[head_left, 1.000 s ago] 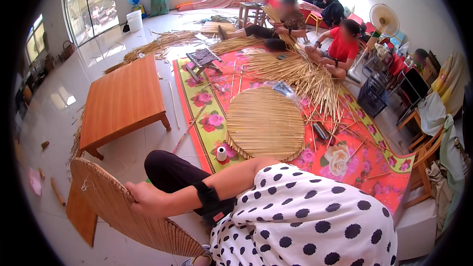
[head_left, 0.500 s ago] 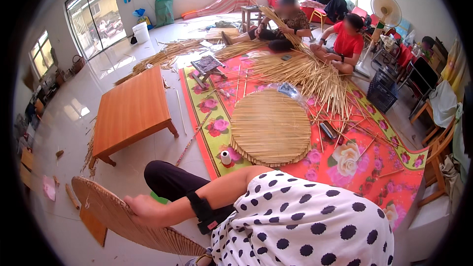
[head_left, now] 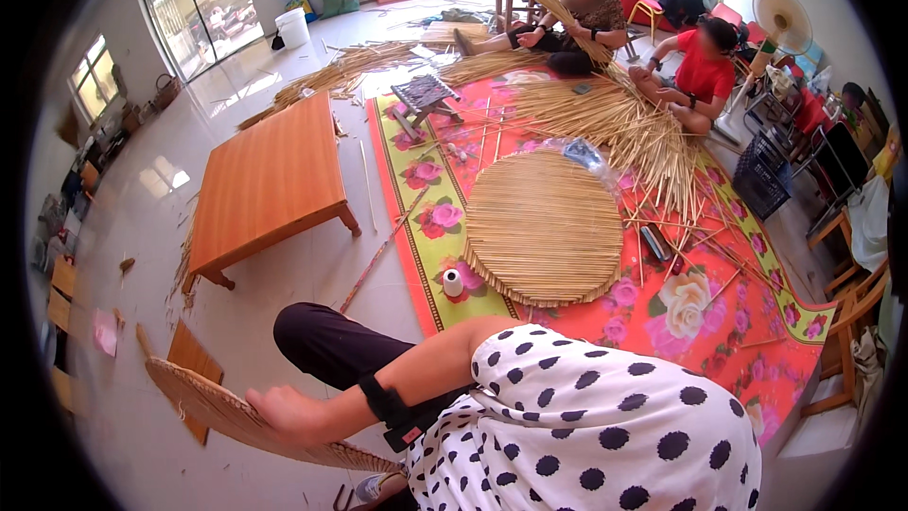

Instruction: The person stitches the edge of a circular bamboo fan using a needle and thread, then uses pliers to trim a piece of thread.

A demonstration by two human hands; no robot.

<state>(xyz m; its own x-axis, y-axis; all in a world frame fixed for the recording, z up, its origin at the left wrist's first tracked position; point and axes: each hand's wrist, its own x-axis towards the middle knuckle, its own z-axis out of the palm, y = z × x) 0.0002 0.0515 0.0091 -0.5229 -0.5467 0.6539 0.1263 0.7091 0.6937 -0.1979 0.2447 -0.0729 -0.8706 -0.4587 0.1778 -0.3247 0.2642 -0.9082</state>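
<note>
My right hand (head_left: 288, 412) is closed round the upper edge of a round stalk mat (head_left: 203, 396), its fingers mostly hidden behind it. The mat is thin, tan and ribbed along the rim, and stands tilted nearly edge-on, low at the left, by my dark-trousered knee. A short loose thread or stalk hangs on its face. My left hand is out of view. On the red floral floor sheet (head_left: 700, 350) lies a larger round mat of straight stalks (head_left: 544, 227), with a white thread spool (head_left: 453, 282) beside its left edge.
A low wooden table (head_left: 270, 185) stands at the left, a wooden board (head_left: 197, 374) behind my mat. Loose stalks (head_left: 653, 156) spread towards two seated people; one holds a bundle of stalks (head_left: 567, 19). A small folding stool (head_left: 423, 99), a dark crate (head_left: 762, 175) and a fan (head_left: 782, 19) are farther off.
The view has shifted, so the room appears farther right and higher. The stalk mat has tipped slightly lower, with my right hand still on its edge.
</note>
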